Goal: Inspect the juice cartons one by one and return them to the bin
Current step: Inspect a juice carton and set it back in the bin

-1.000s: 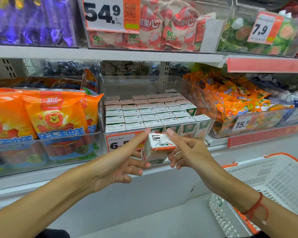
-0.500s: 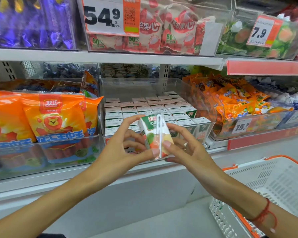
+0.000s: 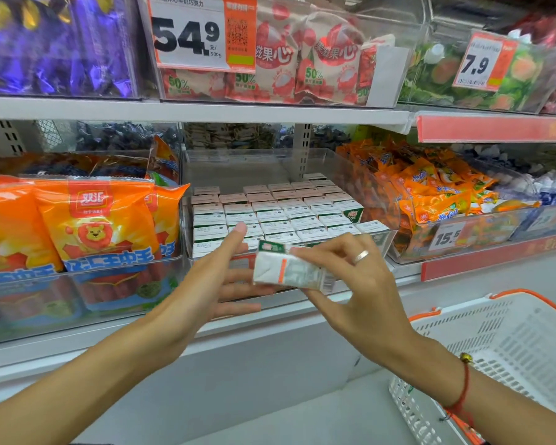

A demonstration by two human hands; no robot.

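your right hand pinches one juice carton in front of the shelf, thumb under its lower edge and a curled fingertip on its top edge; the carton lies on its side, tilted, its white and orange panel facing you, green end at its 11 o'clock. a ring sits on one finger of that hand and a red string bracelet circles the wrist. your left hand is spread wide at the carton's 9 o'clock, thumb up, straight fingers reaching behind the carton's left end; i cannot tell if they touch it. at the carton's 12 o'clock, just behind, the clear bin holds the other cartons in upright rows. at its 9 o'clock stand the orange lion bags, at 2 o'clock the small orange packets, and at 4 o'clock the white basket with an orange rim.
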